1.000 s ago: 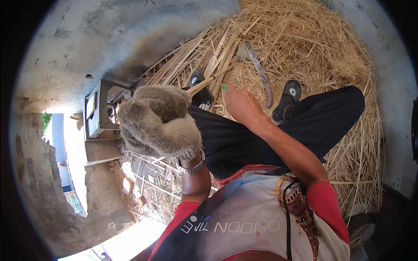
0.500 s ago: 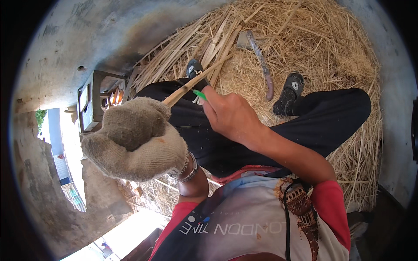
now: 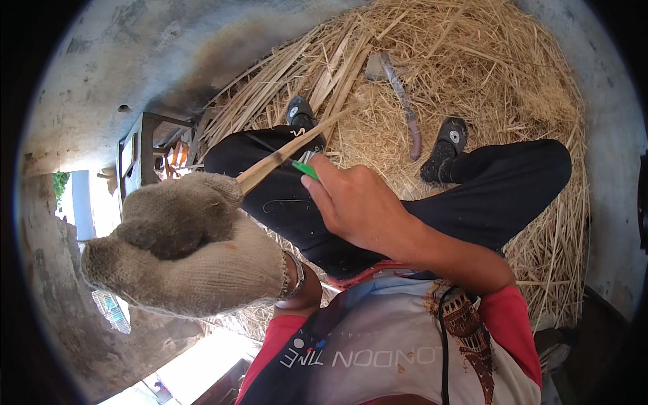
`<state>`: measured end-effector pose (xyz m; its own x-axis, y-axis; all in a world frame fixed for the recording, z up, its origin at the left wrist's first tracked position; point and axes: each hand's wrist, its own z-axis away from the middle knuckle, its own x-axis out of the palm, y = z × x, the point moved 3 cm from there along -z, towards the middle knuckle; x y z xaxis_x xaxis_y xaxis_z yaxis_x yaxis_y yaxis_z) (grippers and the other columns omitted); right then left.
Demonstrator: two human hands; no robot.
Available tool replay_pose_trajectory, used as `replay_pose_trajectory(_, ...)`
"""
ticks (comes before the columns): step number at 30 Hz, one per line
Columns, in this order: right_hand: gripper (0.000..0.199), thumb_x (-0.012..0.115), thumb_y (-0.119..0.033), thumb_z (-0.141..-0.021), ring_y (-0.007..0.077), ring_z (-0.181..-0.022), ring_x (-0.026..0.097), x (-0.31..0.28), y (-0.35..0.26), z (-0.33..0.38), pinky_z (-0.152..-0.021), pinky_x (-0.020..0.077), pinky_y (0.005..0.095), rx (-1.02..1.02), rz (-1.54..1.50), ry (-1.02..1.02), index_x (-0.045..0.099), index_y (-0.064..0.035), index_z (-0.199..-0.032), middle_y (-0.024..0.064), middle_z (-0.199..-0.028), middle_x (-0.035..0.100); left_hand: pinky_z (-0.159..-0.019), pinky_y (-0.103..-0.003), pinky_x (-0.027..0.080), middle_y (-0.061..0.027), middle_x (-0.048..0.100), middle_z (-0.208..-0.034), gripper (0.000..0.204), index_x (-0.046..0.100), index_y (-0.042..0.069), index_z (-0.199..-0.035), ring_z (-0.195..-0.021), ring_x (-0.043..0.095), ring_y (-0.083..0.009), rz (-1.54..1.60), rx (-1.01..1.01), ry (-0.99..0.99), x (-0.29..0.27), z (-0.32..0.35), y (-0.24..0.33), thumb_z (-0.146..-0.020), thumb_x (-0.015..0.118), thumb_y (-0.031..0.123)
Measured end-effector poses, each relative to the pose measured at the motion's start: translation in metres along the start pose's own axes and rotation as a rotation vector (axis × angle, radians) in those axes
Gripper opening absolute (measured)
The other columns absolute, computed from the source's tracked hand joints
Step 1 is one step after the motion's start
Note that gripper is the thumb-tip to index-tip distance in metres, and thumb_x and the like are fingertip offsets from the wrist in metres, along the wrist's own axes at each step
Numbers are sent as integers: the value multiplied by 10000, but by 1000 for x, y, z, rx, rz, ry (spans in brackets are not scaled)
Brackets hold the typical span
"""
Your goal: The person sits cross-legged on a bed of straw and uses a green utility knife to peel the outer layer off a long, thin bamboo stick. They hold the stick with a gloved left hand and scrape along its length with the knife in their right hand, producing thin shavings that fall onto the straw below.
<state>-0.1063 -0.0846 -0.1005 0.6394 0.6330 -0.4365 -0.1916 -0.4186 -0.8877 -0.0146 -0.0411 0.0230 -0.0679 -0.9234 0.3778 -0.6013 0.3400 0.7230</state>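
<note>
A seated person's lap is viewed from above, over a floor covered with loose straw [image 3: 513, 88]. The left hand [image 3: 182, 246], clad in a thick knitted glove, is closed in a fist, its grip pressed around the near end of a split cane strip [image 3: 290, 152]. The strip is seen slanting up and away from the glove, across the black trouser leg [image 3: 283, 196], toward the straw. The bare right hand [image 3: 354, 202] is curled shut, its grip pinching a small green-handled tool [image 3: 305, 169] whose tip lies just beside the strip. A long-handled blade [image 3: 401, 101] is laid on the straw near the far edge of the pile, between two dark sandals [image 3: 445, 145]. A metal frame [image 3: 145, 152] is shown at the straw's left edge.
</note>
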Motion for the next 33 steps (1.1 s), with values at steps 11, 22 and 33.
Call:
replay_pose_trajectory(11,175,513,-174,-971,470,-627,644,12,26,-8,-555,522,541,143,179,38,505,-2,-940,254,-620,607,-315,-242,307,-8,416,-483,353,497,85,-734,-338,365,-103,51,-25,4,-2,7,4,-945,537,365)
replay_pose_trajectory(22,209,532,-228,-983,504,-652,619,13,48,-6,-606,503,571,174,207,56,549,-28,-1042,268,-641,610,-282,-232,282,7,369,-465,369,405,160,-669,-316,328,-88,93,-7,-136,-5,13,8,-960,518,357)
replay_pose_trajectory(33,226,506,-209,-983,485,-653,632,4,47,-12,-627,505,567,159,199,0,547,-2,-1065,274,-643,613,-281,-255,428,-48,420,-500,299,422,83,-773,-332,464,-156,96,-8,-203,-13,6,3,-920,526,321)
